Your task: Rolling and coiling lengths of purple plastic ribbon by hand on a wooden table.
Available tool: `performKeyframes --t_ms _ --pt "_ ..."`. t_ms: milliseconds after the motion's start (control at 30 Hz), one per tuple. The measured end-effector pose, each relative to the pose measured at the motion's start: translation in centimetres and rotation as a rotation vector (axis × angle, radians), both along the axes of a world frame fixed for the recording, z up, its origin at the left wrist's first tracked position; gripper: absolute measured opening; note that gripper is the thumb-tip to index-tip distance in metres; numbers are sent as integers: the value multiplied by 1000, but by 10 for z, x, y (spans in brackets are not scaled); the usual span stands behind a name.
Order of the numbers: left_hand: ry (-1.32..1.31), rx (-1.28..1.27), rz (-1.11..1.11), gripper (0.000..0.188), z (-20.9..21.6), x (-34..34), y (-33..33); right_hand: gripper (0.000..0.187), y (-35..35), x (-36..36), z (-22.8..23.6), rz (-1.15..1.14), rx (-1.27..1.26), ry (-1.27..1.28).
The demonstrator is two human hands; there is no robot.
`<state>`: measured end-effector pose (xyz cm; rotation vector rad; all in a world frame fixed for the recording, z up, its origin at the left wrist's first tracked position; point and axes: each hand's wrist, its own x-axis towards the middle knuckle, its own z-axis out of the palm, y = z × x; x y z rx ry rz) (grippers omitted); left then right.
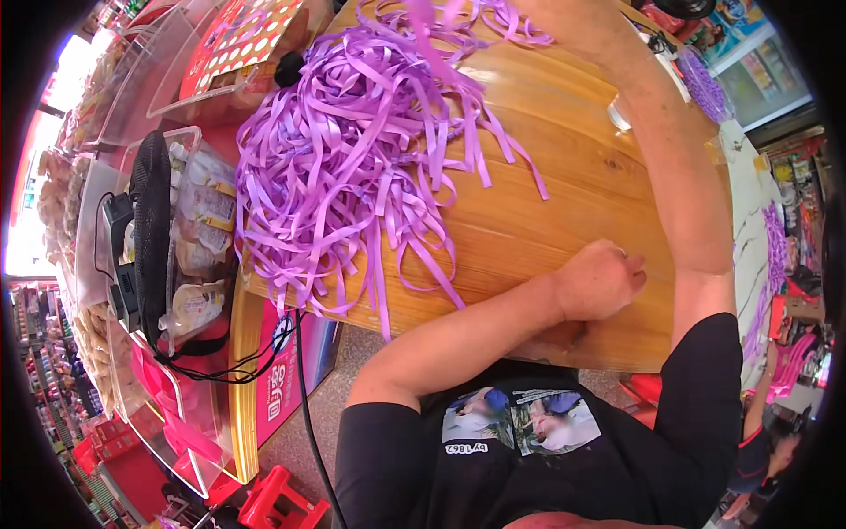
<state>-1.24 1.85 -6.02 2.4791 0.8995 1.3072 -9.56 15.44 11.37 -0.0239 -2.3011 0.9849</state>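
A large tangled heap of purple ribbon strips (352, 150) covers the left part of the wooden table (564, 212), some ends hanging over its near edge. My left hand (604, 280) rests near the table's front edge, curled into a fist with a ring on one finger. No ribbon shows coming out of it. My right forearm (665, 141) stretches far across the table and leaves the picture at the top, so that hand is out of sight. Close to where it leaves, a brighter, blurred purple strip (427, 35) rises above the heap.
Left of the table stand clear plastic bins (198, 137) with packaged goods and a black mesh-covered object (152, 229) with cables. A red stool (280, 501) is on the floor. At right, more purple ribbon (775, 242) lies on a white surface; another person's arm (760, 397) is beyond.
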Motion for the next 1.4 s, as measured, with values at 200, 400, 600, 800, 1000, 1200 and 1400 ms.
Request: performKeyframes --t_ms 200,400,600,800,1000,1200,1400 --pt "-46 29 -21 9 10 5 3 20 10 33 13 -292 634 -30" --pt "-296 214 169 20 32 -20 -2 22 -20 88 11 -49 -315 -107" --pt "-589 469 534 48 68 -50 -3 20 -42 162 0 -484 -605 -194" --pt "-793 -270 215 39 68 -47 9 28 -49 193 -29 -338 -378 -385" --pt "-818 -597 234 26 57 -45 10 24 -40 237 -61 -252 -741 -209" --pt "-715 -426 53 37 62 -15 5 24 -60 230 -51 -247 -628 -124" --pt "-995 -510 18 15 53 -55 12 23 -62 255 -54 -323 -761 -259"
